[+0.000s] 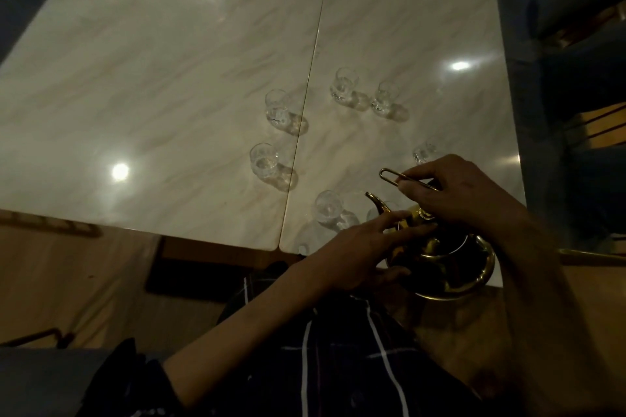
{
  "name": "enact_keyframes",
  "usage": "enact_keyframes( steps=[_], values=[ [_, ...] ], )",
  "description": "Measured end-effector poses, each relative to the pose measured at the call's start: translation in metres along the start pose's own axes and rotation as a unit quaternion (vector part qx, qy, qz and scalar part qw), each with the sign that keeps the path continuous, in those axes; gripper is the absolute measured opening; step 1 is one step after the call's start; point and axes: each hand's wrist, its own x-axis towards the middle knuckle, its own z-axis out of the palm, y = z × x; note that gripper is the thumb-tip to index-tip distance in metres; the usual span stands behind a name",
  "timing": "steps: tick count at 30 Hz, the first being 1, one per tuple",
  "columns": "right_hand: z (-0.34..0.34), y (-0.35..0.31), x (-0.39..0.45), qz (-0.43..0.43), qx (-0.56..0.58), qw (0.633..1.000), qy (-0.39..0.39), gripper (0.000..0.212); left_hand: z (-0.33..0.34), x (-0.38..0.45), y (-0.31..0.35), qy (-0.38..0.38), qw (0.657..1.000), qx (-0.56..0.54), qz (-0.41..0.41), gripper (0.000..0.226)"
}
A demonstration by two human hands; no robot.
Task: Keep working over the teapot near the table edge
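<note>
Nearest to the camera is the dark clothing with thin white stripes (338, 359) of the person, seen from above. Just beyond it, at the near edge of the marble table (152, 78), stands a golden teapot (450, 267). Its curved spout (377, 202) points to the left and away.

The left hand (355, 254) lies against the left side of the teapot. Its fingers are almost straight and press on the body near the lid; they do not curl around anything. The right hand (464, 193) is above the teapot. Its fingers are curled and they pinch the thin wire handle (394, 177), which is lifted up over the lid; the loop end of the handle sticks out to the left of the fingers.

Just beside the spout, a small clear glass (327, 208) stands on the table. A second glass (263, 159) is farther to the left, and a third (277, 108) is beyond it, near the seam between the two table plates. Two more glasses (345, 84) stand close together farther away. One glass (423, 152) is partly hidden behind the right hand. Bright spots of lamps reflect on the glossy table top. At the far right, a blue upholstered seat (576, 85) is beside the table.
</note>
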Motion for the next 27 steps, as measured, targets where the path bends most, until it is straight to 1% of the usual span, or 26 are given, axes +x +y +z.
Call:
enact_keyframes(
  steps=[11,27],
  values=[
    [-0.0024,0.0010,-0.0022,-0.008,-0.002,1.000,-0.009,0.029,0.0012,0.0041,-0.0007,-0.012,1.000,-0.002,-0.007,0.069],
    [-0.0060,0.0019,-0.0092,-0.011,-0.006,1.000,-0.012,0.030,0.0076,0.0032,0.0024,-0.001,1.000,0.010,-0.001,0.071]
  ],
)
